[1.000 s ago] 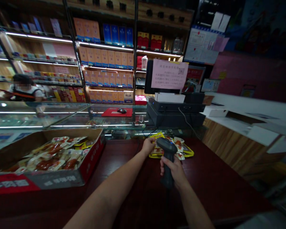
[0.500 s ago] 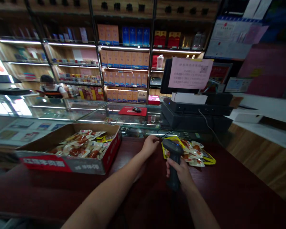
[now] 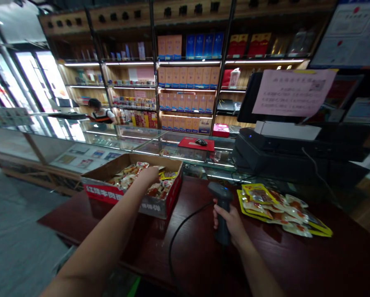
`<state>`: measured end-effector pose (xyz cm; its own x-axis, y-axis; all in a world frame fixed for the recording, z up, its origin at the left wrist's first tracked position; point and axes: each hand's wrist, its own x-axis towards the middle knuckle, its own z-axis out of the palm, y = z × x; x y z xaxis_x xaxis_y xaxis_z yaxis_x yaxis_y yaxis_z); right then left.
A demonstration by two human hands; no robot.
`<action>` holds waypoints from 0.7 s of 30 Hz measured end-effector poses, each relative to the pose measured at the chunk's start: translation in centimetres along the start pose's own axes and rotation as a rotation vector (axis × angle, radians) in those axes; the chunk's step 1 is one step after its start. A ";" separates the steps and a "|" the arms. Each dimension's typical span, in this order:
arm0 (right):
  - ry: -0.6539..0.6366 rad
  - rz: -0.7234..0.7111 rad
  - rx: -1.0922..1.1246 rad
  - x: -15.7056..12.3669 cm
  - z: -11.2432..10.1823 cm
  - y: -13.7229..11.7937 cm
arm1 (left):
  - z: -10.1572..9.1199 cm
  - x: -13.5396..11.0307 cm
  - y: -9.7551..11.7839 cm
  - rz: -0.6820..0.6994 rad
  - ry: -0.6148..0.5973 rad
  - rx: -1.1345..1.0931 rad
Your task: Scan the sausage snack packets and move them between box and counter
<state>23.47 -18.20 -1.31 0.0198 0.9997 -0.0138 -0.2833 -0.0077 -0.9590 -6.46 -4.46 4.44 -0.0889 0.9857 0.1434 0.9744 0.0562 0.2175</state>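
My left hand (image 3: 148,175) reaches over an open cardboard box (image 3: 103,194) with red printing and rests at the snack packets (image 3: 132,175) inside it. Its fingers are curled, and I cannot tell whether they hold a packet. My right hand (image 3: 230,220) grips a black handheld barcode scanner (image 3: 222,202) upright, with its black cable (image 3: 179,235) curving across the counter. To the right of the scanner, a loose pile of yellow-edged snack packets (image 3: 280,212) lies on the dark red wooden counter (image 3: 296,260).
A glass display case (image 3: 117,140) stands beyond the counter, with a red mat and mouse (image 3: 197,143) on top. A black till and monitor (image 3: 274,152) stand at the right. A person (image 3: 100,113) stands beyond the case, before shelves of boxed goods (image 3: 185,78).
My left hand has moved from beside the loose pile to over the box. The view has swung left, showing more floor and shop. My right hand still grips the scanner.
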 end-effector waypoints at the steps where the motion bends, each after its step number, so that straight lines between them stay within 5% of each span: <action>1: 0.009 0.014 -0.005 0.1 -0.1 0.3 | 0.4 -0.1 -0.6 -0.012 -0.088 0.023; 4: 0.018 0.019 -0.025 0.2 -0.6 0.9 | 2.0 -0.4 -1.3 -0.007 -0.281 0.093; 9: 0.026 -0.017 -0.026 0.1 -1.0 1.2 | 3.5 -0.1 -0.9 0.055 -0.219 0.139; 14: 0.045 -0.022 -0.003 -0.1 -1.1 1.2 | 2.1 0.0 -0.8 -0.035 -0.266 0.067; 21: 0.020 -0.027 0.033 -0.3 -1.0 1.1 | -1.0 -0.7 -0.6 -0.193 0.042 -0.065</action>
<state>24.10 -18.54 -2.65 0.0469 0.9989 0.0061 -0.3135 0.0205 -0.9494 -7.19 -5.30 5.16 -0.2828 0.9499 0.1330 0.9231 0.2318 0.3070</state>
